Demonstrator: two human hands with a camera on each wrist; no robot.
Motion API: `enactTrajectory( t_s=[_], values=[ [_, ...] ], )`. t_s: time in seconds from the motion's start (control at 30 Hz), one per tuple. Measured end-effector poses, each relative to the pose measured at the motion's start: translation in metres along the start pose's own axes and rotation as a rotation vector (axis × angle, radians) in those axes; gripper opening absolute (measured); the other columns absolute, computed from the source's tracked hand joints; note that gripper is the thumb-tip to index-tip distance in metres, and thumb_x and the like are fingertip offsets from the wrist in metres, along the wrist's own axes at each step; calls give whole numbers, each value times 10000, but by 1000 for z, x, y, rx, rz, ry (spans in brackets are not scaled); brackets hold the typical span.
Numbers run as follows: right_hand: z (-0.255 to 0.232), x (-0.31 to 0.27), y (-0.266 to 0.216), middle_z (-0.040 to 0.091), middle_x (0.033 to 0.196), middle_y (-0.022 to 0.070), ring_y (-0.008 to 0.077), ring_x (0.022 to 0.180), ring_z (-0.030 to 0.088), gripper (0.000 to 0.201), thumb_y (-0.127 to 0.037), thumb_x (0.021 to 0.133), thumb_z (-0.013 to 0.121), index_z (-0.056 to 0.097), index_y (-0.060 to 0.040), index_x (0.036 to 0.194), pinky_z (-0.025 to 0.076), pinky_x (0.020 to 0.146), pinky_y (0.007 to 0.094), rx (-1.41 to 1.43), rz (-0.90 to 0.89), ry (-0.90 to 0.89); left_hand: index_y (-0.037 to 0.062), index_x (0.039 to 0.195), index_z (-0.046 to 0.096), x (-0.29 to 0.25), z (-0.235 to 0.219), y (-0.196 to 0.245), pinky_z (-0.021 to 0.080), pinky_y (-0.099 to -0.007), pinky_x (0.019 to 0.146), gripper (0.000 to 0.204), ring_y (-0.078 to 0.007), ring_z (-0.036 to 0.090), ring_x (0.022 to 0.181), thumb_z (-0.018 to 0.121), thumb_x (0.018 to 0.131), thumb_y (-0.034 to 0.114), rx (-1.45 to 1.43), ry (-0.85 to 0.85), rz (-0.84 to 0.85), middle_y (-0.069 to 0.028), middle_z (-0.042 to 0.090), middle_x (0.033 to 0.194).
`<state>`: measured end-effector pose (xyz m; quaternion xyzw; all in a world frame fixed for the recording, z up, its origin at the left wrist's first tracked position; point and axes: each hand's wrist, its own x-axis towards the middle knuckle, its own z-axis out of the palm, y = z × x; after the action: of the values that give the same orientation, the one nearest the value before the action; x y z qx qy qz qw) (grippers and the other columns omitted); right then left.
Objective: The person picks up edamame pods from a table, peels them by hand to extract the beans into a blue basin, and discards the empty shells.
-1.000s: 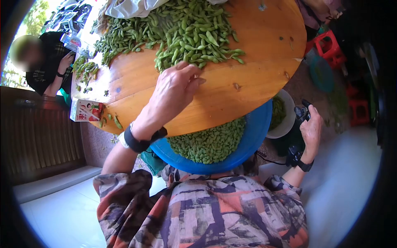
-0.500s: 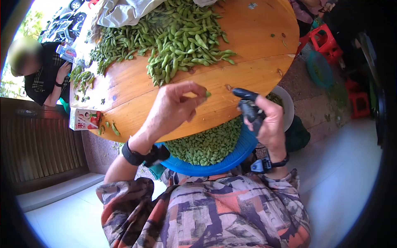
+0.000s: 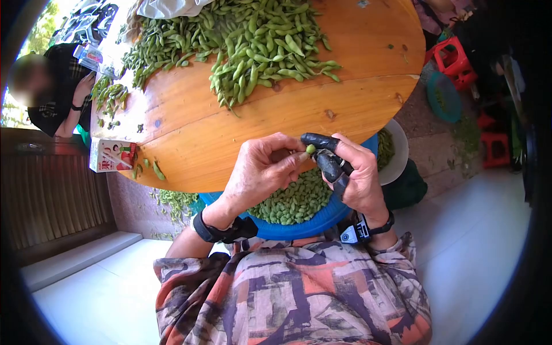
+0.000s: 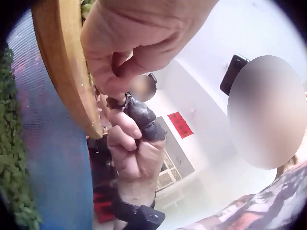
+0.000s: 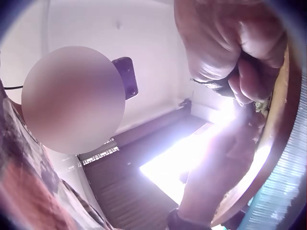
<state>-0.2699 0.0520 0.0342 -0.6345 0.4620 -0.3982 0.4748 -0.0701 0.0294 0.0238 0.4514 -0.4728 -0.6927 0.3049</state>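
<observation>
In the head view the left hand (image 3: 259, 172) pinches a green pod (image 3: 310, 149) between thumb and fingers. Against it is the right hand (image 3: 356, 178), whose thumb and index finger wear black coverings and close on the pod's other side. Both hands are over the near table edge, above a blue basin (image 3: 270, 231) holding shelled green beans (image 3: 293, 202). A heap of pods (image 3: 259, 52) lies farther up the wooden table (image 3: 276, 123). In the left wrist view, fingertips of the left hand (image 4: 139, 43) meet the right hand (image 4: 136, 139); the pod is mostly hidden there.
A juice carton (image 3: 114, 156) and a few loose pods lie at the table's left. Another person (image 3: 63, 86) sits beyond. To the right are a white bowl (image 3: 401, 150), a green basin (image 3: 444, 96) and red stools (image 3: 454, 62). Pale cloth (image 3: 172, 7) lies behind the heap.
The left hand has moved from the heap toward the body with a pod. The right hand has come in from the far right to meet it at the pod.
</observation>
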Motion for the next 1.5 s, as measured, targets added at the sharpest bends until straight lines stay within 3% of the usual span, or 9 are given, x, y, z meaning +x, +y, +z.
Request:
enactTrajectory(
  t_s=[0.53,0.6,0.73,0.83,0.9,1.0,1.27,1.47,1.5],
  values=[
    [-4,-1,5,587,813,101,179,714,584,282,-8,877,577,654,9,1148,450,647,274,7,25,-36,-35,977,642,-2,0,-4,454,-209,549,105,-53,565,602,617,915,47,33,18,3,-14,624,717],
    [-8,-4,14,589,773,77,152,674,574,263,-23,889,557,661,5,1129,441,612,261,25,-4,-34,-21,938,637,-1,-4,-3,415,-218,514,103,-66,525,565,616,939,80,-216,-154,-93,-11,604,703],
    [-11,-6,23,523,622,-60,13,546,465,304,-113,934,431,674,-31,1096,349,493,179,602,244,-137,-4,927,623,-2,2,-8,387,-228,497,114,-80,499,553,614,954,106,-581,-227,-156,-14,592,697],
    [-12,-4,15,586,685,18,101,570,539,271,-43,882,488,666,-13,1083,408,523,240,393,251,-103,1,977,608,1,6,-13,410,-235,513,145,-90,528,586,624,961,145,-543,-281,-97,-29,601,705],
    [-5,0,15,599,768,122,263,651,600,295,35,782,538,650,7,1053,456,592,316,-129,-177,83,17,972,584,2,14,-11,419,-235,509,170,-89,535,579,627,969,181,-370,-162,2,-22,600,691],
    [-1,-5,4,561,830,190,388,760,586,324,78,697,559,631,25,1008,474,669,361,-219,-135,57,35,934,563,1,15,-8,423,-232,499,187,-88,534,560,621,978,207,-132,-130,-10,-2,598,675],
    [-1,-6,13,551,811,178,372,733,577,318,58,689,543,632,25,992,477,666,348,-84,-109,49,-17,924,535,-4,9,-8,491,-268,549,150,-106,597,583,541,997,114,299,-106,141,-69,615,671],
    [5,-12,3,585,827,147,316,746,615,343,50,734,546,655,11,1058,487,686,337,-143,-81,146,-18,1218,550,-6,16,-24,514,-264,672,245,-111,623,747,522,1010,108,-307,-149,132,-65,658,881],
    [7,-13,5,584,841,79,180,707,571,285,-45,835,566,651,15,1100,447,629,266,-119,-74,181,-10,1219,559,-6,18,-21,513,-264,674,248,-119,621,759,536,1006,114,-361,-159,109,-65,659,895]
  ],
)
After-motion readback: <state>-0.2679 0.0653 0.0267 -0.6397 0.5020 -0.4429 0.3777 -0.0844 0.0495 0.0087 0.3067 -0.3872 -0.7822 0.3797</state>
